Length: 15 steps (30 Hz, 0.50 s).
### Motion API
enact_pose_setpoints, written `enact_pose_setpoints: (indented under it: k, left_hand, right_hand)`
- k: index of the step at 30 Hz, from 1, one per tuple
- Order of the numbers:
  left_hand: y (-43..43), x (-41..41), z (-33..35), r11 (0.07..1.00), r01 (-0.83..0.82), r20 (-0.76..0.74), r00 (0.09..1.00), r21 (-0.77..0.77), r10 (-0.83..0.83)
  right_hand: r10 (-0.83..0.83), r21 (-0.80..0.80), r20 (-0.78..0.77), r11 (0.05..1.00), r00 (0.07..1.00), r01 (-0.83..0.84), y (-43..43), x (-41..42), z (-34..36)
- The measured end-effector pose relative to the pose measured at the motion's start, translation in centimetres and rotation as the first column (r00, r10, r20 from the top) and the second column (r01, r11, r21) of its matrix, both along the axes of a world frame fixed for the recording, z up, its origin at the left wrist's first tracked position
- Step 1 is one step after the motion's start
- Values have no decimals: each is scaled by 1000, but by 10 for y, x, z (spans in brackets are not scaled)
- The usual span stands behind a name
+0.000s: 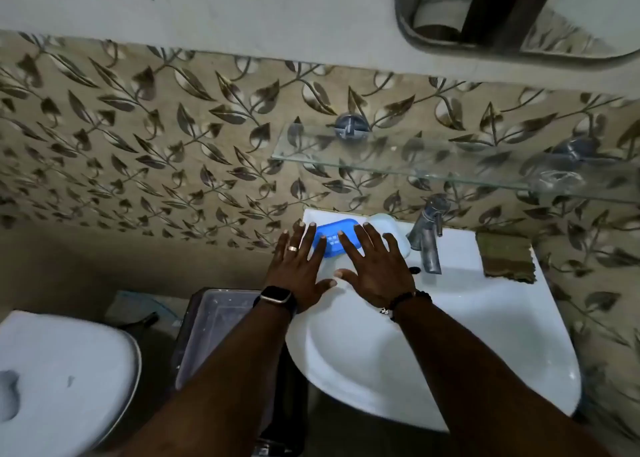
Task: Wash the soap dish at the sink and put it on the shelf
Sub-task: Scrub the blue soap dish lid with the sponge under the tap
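Observation:
A blue soap dish (334, 235) with a slotted middle lies on the back left ledge of the white sink (485, 335). A pale translucent piece (389, 226), perhaps its lid or tray, lies just right of it. My left hand (299, 268) is spread flat with its fingertips over the dish's left end. My right hand (372, 266) is spread flat with its fingers over the dish's right end. Neither hand grips anything. The glass shelf (398, 160) hangs on the wall above the sink.
A metal tap (427, 237) stands right of the dish. A brown-green scrub pad (505, 257) lies on the sink's right ledge. A mirror (512, 13) hangs above. A toilet (62, 377) and a plastic bin (218, 325) stand to the left.

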<state>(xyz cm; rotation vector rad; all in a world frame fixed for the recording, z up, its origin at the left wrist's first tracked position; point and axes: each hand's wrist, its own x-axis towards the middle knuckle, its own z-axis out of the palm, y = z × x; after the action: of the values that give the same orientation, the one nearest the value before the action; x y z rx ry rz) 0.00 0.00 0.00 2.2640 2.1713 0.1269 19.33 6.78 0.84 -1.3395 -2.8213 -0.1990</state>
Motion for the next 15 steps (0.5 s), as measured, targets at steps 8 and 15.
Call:
enact_pose_setpoints:
  k: [8,15]
  left_hand:
    - [31,10,-6,1000,2,-52,999,-11,-2]
    - [43,10,0,1000,-17,31,999,26,16]
  right_hand:
    - [-19,152,95,988,995,4,15,-3,-18]
    - [30,290,40,956,999,-40,27,-10,-19]
